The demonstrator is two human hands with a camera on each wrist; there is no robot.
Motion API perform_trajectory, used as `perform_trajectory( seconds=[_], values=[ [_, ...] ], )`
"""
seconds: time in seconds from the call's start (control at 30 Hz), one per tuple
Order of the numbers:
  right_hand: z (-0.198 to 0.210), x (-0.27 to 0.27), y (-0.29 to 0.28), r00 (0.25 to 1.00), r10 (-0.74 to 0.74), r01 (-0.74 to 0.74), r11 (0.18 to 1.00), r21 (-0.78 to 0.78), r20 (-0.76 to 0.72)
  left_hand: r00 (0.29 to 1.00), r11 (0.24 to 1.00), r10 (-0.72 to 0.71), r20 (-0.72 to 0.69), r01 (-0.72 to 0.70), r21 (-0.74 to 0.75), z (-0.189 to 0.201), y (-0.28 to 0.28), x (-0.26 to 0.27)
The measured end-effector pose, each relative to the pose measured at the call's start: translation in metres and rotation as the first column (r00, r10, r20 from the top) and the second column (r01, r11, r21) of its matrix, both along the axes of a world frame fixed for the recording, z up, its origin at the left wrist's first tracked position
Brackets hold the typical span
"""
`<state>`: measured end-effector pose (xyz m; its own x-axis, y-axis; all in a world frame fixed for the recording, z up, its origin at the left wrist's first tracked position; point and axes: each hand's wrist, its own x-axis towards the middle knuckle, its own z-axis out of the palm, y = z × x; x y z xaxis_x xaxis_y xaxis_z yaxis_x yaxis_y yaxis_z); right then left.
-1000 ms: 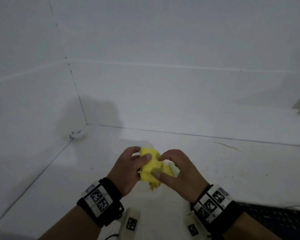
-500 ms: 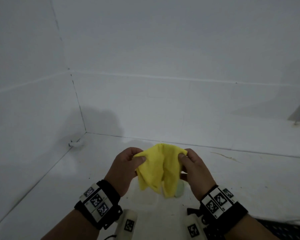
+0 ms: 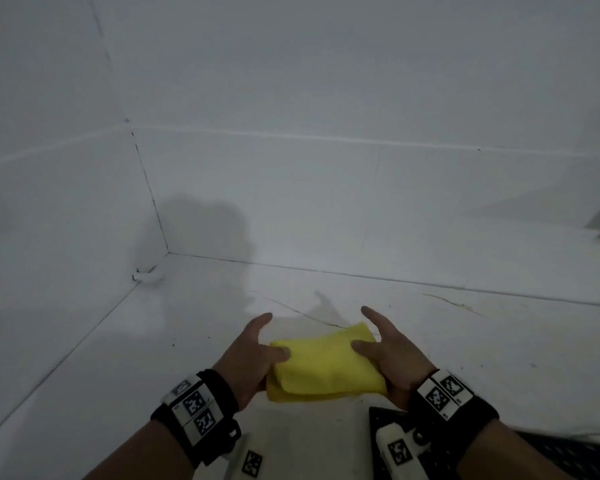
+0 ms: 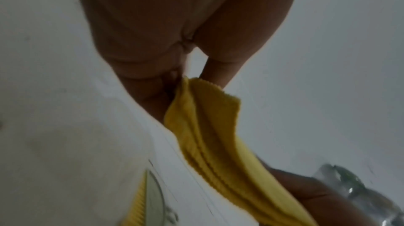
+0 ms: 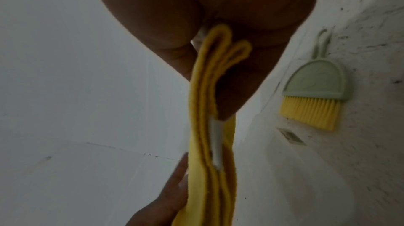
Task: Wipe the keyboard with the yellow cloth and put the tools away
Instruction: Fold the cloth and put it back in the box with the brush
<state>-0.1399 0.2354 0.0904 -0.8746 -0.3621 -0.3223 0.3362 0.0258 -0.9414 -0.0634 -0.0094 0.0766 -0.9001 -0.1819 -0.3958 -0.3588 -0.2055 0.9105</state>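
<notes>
— Where's the folded yellow microfibre cloth (image 3: 326,370)?
— Held flat between both hands: left hand (image 3: 253,358) and right hand (image 3: 394,358) each pinch an end, thumb on top.
— Around it?
— White tabletop (image 3: 153,358), white walls; green yellow-bristled brush (image 5: 314,95) lying nearby; black keyboard (image 3: 551,455) at the right edge

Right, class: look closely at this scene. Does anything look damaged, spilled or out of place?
Nothing stands out. Both hands, left and right, hold the folded yellow cloth flat; the small brush lies on the white surface.
</notes>
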Motion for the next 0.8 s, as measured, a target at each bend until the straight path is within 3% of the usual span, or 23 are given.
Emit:
perform_trajectory(
  seconds=[0.07,0.13,0.2,0.27,0.3,0.37,0.4,0.43,0.47,0.53,0.57,0.6,0.63,0.7,0.8],
  values=[
    [-0.001,-0.006,-0.001,0.999,-0.002,0.006,0.995,-0.104,0.034,0.993,0.994,-0.068,-0.094,0.059,-0.089,-0.002,-0.007,-0.003],
    [0.001,-0.012,0.004,0.999,0.053,-0.052,0.993,-0.104,0.007,0.972,0.963,-0.150,-0.180,0.102,-0.249,0.000,-0.013,-0.004],
    [0.009,-0.016,0.009,0.963,0.203,-0.180,0.974,0.141,-0.175,0.951,0.879,-0.222,-0.215,0.100,-0.466,0.002,-0.018,-0.006],
    [0.014,-0.020,0.011,0.840,0.406,-0.176,0.831,0.527,-0.360,0.940,0.731,-0.272,-0.204,0.064,-0.679,0.005,-0.022,-0.006],
    [0.013,-0.022,0.011,0.757,0.482,-0.119,0.765,0.633,-0.440,0.932,0.639,-0.304,-0.195,0.047,-0.768,0.006,-0.024,-0.006],
    [0.008,-0.025,0.011,0.649,0.526,-0.029,0.739,0.674,-0.549,0.923,0.516,-0.353,-0.153,0.056,-0.855,0.007,-0.027,-0.005],
    [0.006,-0.026,0.011,0.651,0.495,-0.005,0.760,0.649,-0.575,0.925,0.508,-0.354,-0.137,0.067,-0.859,0.007,-0.030,-0.004],
    [0.008,-0.026,0.011,0.689,0.444,-0.014,0.799,0.602,-0.573,0.937,0.549,-0.326,-0.128,0.078,-0.832,0.006,-0.032,-0.004],
    [0.011,-0.025,0.010,0.764,0.384,-0.065,0.845,0.531,-0.519,0.952,0.660,-0.273,-0.137,0.082,-0.747,0.006,-0.033,-0.004],
    [0.013,-0.023,0.005,0.912,0.280,-0.199,0.941,0.274,-0.301,0.977,0.932,-0.140,-0.160,0.076,-0.355,0.004,-0.030,-0.004],
    [0.014,-0.021,0.002,0.956,0.245,-0.222,0.964,0.145,-0.161,0.984,0.989,-0.101,-0.147,0.085,-0.117,0.005,-0.026,-0.002],
    [0.015,-0.018,-0.003,0.975,0.216,-0.213,0.975,0.063,-0.044,0.989,0.996,-0.064,-0.130,0.072,0.058,0.005,-0.023,-0.001],
    [0.014,-0.017,-0.007,0.980,0.197,-0.198,0.980,0.017,0.030,0.992,0.988,-0.035,-0.119,0.052,0.143,0.003,-0.021,0.000],
    [0.008,-0.016,-0.016,0.980,0.172,-0.170,0.985,-0.023,0.098,0.995,0.990,0.007,-0.102,0.007,0.142,-0.003,-0.021,-0.002],
    [-0.001,-0.018,-0.027,0.990,0.132,-0.135,0.989,0.060,0.054,0.998,0.990,0.020,-0.066,-0.029,-0.136,-0.015,-0.025,-0.006]
  ],
)
